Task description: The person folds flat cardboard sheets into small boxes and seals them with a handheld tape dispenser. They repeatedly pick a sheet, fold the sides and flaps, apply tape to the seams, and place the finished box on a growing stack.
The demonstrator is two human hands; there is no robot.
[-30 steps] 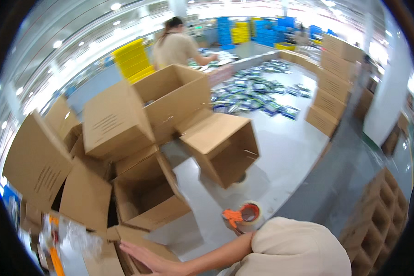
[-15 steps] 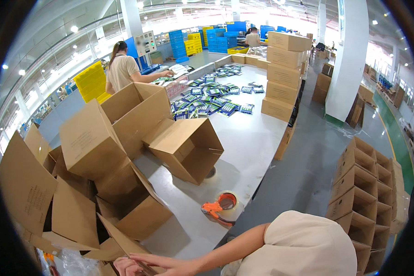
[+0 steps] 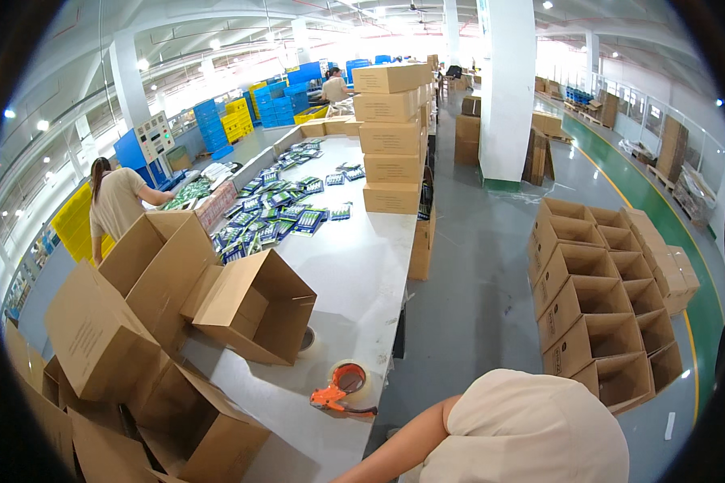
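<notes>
Neither of my hands shows; both are below the lower edge. Only my right forearm (image 3: 411,445) comes into the picture, bare below a beige sleeve, reaching down and to the left along the table's near end. Beyond it on the white table (image 3: 342,282) lies an orange tape dispenser (image 3: 338,396) with a roll of tape. A second tape roll (image 3: 307,341) sits partly hidden behind an open cardboard box (image 3: 254,310) tipped on its side. To the left of the forearm, another open carton (image 3: 209,435) stands among loose cardboard flaps.
Blister packs (image 3: 270,209) lie heaped on the table's far half, beside a stack of closed cartons (image 3: 391,149). Empty open boxes (image 3: 596,298) are stacked on the floor at right, past a white pillar (image 3: 507,97). A co-worker (image 3: 121,201) stands at the far left.
The view has swung right, so the table and boxes sit further left. My hands, which were at a cardboard flap near the lower edge, have gone out of the picture.
</notes>
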